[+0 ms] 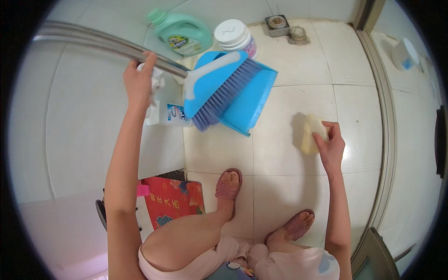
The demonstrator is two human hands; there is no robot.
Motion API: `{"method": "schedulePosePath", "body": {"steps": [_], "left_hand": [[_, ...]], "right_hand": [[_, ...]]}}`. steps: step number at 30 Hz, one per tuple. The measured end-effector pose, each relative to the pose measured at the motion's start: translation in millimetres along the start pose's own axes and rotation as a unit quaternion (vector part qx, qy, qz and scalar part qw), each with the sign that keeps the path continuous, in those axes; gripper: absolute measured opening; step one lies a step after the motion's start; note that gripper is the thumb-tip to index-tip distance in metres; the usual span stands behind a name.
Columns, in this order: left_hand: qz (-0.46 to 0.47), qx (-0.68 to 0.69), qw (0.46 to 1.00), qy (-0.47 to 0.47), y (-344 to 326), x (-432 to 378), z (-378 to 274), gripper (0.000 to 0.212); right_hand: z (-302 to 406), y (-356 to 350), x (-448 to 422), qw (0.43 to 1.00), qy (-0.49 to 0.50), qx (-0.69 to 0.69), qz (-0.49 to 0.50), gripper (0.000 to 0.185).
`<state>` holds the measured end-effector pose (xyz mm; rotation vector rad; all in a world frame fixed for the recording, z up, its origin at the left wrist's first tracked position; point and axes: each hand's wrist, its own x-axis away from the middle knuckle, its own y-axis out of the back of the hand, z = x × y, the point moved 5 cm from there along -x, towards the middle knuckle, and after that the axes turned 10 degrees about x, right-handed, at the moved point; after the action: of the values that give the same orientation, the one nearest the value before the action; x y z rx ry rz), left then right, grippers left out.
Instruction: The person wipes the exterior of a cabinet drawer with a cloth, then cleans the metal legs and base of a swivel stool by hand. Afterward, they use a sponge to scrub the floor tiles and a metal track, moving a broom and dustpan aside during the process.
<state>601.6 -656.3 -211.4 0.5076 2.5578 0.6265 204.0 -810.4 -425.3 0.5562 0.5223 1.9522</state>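
At the upper left of the head view, my left hand [138,82] grips the metal poles [105,44] of a broom and dustpan. A crumpled white tissue or cloth [158,78] shows beside its fingers. The blue broom head [206,92] with grey-blue bristles rests against the blue dustpan [250,99], both tilted near the wall. On the right, my right hand [330,145] pinches a folded pale yellow cloth or sponge [310,138] between thumb and fingers. The cloth casts a shadow on the floor; I cannot tell whether it touches the tiles.
A green detergent jug [185,33], a white lidded tub [232,35] and a white bottle [171,114] stand by the wall. Two small drain parts [277,23] lie farther right. A metal door track [383,101] borders the tiled floor [290,154]. A red printed bag or box [175,199] is lower left.
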Motion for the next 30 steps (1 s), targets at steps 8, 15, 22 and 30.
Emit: {"method": "schedulePosePath", "body": {"steps": [8, 15, 22, 30], "left_hand": [[-0.045, 0.002, 0.998, 0.033, 14.9, -22.2, 47.9, 0.080], [0.146, 0.140, 0.977, 0.073, -1.6, -39.2, 39.8, 0.090], [0.147, 0.195, 0.967, 0.074, 0.7, -47.3, 42.5, 0.041], [0.095, 0.093, 0.991, 0.015, 56.3, 53.8, -27.8, 0.018]], "right_hand": [[14.0, -4.0, 5.8, 0.999, 0.017, 0.015, 0.041, 0.030], [16.3, -2.9, 8.3, 0.997, 0.022, 0.049, 0.062, 0.031], [35.1, -6.3, 3.4, 0.993, 0.079, 0.035, 0.078, 0.031], [38.0, -19.9, -22.9, 0.990, 0.090, 0.026, 0.104, 0.032]]}}
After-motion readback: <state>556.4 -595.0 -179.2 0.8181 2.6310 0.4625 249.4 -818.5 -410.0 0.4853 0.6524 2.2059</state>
